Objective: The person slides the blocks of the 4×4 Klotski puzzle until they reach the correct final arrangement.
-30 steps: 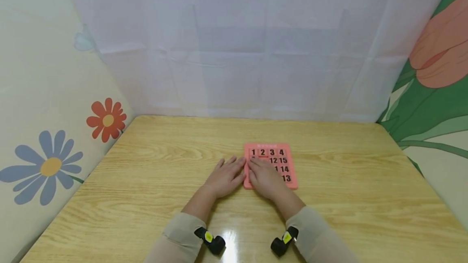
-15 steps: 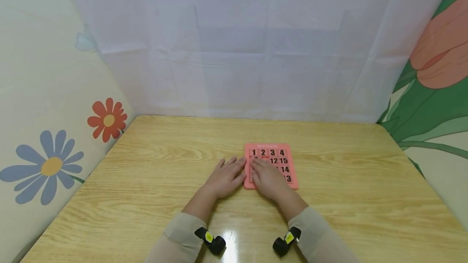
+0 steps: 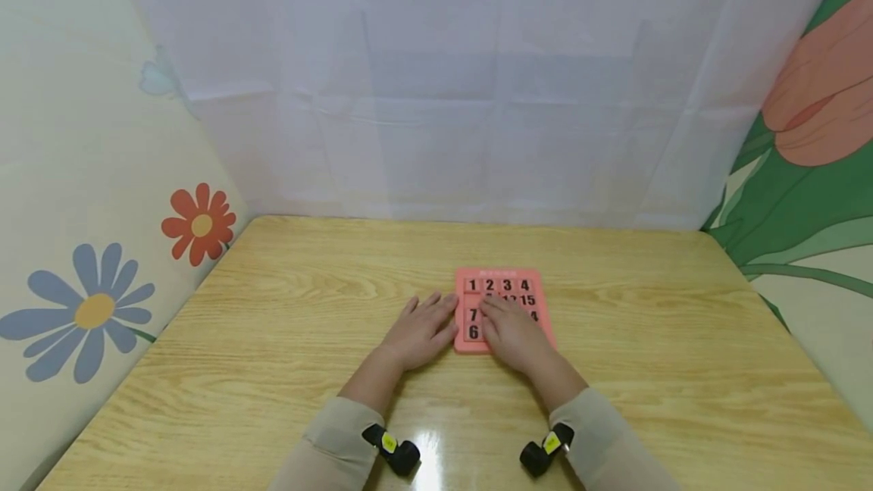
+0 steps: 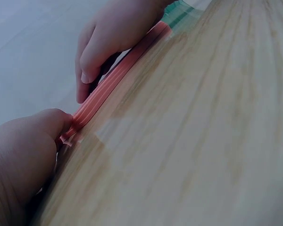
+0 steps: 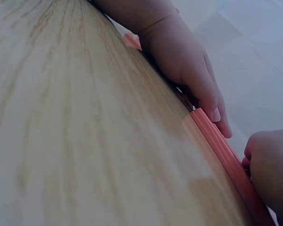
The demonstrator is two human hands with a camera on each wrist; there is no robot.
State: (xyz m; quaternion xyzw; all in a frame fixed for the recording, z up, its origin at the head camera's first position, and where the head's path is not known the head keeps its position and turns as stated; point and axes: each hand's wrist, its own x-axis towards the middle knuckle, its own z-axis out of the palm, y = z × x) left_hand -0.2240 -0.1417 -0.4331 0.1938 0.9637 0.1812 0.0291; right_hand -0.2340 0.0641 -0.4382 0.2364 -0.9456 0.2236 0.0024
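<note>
We judged the step to be number sliding on the puzzle; the next move called for easing 1 neighbouring tile into row 2's left gap. The puzzle lay flat on the surface, partly beneath our right hand, fingers loosely extended; our left hand, relaxed, touched its left edge.

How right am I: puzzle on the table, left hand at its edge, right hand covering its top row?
One slip: the right hand covers lower tiles; the head view shows the top row uncovered. The puzzle is on the table, left hand at its edge.
</note>
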